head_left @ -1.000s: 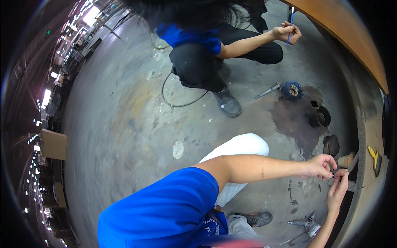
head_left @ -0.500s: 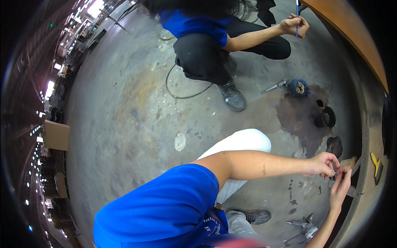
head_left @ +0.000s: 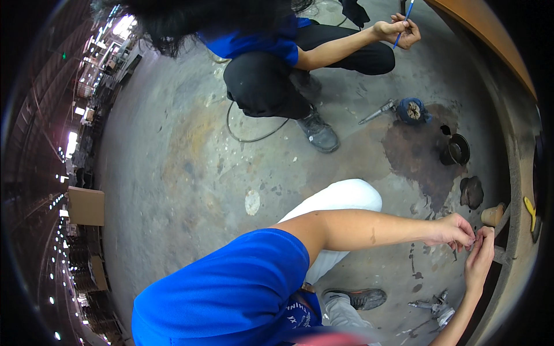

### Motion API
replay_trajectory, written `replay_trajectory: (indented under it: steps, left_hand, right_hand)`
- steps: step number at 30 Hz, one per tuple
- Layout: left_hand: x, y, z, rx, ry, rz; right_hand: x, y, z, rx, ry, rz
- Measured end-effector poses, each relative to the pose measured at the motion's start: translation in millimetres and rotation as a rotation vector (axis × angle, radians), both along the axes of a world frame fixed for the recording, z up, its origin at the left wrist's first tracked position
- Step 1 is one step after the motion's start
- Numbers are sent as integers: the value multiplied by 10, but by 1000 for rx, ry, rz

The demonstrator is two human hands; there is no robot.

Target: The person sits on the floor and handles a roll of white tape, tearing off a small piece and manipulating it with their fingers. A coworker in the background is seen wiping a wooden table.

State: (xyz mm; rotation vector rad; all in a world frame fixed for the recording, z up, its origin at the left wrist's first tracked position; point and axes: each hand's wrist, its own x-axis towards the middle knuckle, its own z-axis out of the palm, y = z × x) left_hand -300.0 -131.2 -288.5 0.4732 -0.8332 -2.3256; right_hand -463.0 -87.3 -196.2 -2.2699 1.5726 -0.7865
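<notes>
My left hand (head_left: 452,232) reaches across from the left, fingers bent and pinched together. My right hand (head_left: 479,256) comes up from the lower right, and its fingertips meet those of the left. Whatever small thing sits between the fingertips is too small and hidden to make out. Just beyond the hands stands a tan cup (head_left: 492,215), beside a dark crumpled lump (head_left: 472,192) on the floor. A yellow-handled tool (head_left: 530,213), perhaps a scraper or brush, rests on the worn ledge (head_left: 515,230) to the right of the hands.
Across from me a crouching person (head_left: 259,81) holds a thin blue stick (head_left: 403,26). A black cup (head_left: 456,151) stands by a dark stain (head_left: 412,150). One spray gun (head_left: 404,111) has a blue-wrapped cup; another spray gun (head_left: 438,308) lies near my right forearm. A hose (head_left: 242,138) curves on the floor.
The view has shifted slightly, showing more of the tan cup. My fingertips stay together. The other person's hand has tilted the blue stick.
</notes>
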Motion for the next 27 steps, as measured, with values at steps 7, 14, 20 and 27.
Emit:
replay_trajectory:
  steps: [7,14,20,27]
  left_hand:
    - [7,0,-19,1,4,-24]
    - [-6,5,-34,8,18,-120]
    - [-7,43,58,19,56,-145]
    - [33,74,71,-14,33,-167]
  right_hand:
    - [5,31,14,-89,99,-13]
    - [17,42,110,-196,225,18]
    - [32,77,202,-222,201,-8]
    - [-11,136,156,-232,168,1]
